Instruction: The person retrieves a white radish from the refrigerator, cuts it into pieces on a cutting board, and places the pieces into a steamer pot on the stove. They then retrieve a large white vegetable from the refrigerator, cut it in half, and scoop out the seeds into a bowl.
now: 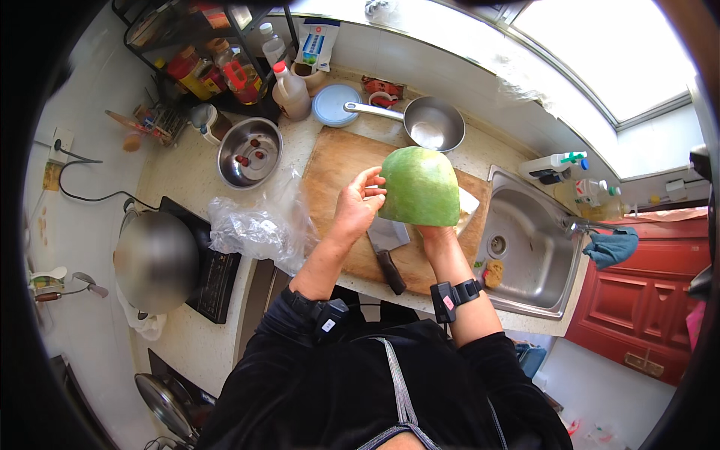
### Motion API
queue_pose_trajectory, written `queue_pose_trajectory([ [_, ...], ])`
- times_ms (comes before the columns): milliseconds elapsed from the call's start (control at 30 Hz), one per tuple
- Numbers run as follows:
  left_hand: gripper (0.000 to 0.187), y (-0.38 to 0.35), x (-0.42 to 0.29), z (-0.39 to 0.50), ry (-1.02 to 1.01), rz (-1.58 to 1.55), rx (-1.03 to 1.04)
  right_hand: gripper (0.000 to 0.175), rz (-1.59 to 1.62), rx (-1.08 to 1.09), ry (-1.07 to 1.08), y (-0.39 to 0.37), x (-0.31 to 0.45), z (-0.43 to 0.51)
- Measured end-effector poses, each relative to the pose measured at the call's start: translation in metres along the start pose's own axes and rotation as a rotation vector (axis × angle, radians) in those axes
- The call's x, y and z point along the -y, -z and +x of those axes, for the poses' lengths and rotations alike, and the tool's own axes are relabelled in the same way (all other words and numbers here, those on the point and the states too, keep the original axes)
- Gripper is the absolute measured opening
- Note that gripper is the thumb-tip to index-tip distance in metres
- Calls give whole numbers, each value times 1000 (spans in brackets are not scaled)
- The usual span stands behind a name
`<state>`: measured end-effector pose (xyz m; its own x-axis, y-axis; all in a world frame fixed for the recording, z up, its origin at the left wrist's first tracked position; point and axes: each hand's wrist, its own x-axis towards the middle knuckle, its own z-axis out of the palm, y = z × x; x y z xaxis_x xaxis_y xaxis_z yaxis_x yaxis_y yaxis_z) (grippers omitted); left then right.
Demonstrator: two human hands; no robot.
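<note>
A large cut piece of green-skinned melon or gourd [421, 187] is held up over the wooden cutting board [337, 163]. My left hand [363, 199] is at its left side, fingers bent and spread near the rind; whether they press on it is unclear. My right hand [436, 232] supports it from below, with the fingers hidden behind the piece. Below, on the board, lies a cleaver [388, 242], its dark handle towards me. Something white [468, 205], partly hidden by the piece, shows at the right of the board.
A steel saucepan [433, 124] and blue lid [336, 105] stand behind the board. Left are a clear plastic bag [253, 228], a steel bowl [250, 153] with several dark red pieces, and a pot on a black cooktop [216, 281]. The sink [529, 242] adjoins at right.
</note>
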<state>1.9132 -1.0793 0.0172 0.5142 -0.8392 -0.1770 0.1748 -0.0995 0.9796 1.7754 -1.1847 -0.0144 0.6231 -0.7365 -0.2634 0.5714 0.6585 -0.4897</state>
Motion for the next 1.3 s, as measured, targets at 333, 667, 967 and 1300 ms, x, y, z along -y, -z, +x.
queue_pose_trajectory([
  [333, 50, 31, 2, -3, -33, -18, -100, 39, -84, 45, 49, -15, -3, -1],
  [667, 69, 32, 0, 1, 206, -826, 157, 40, -908, 44, 63, -65, -23, 9],
  [967, 69, 62, 31, -24, 158, -956, 108, 38, -1215, 142, 272, -39, 13, -2],
  [1300, 69, 111, 35, -60, 122, -884, -43, 57, -1220, -720, 119, 156, 109, -54],
])
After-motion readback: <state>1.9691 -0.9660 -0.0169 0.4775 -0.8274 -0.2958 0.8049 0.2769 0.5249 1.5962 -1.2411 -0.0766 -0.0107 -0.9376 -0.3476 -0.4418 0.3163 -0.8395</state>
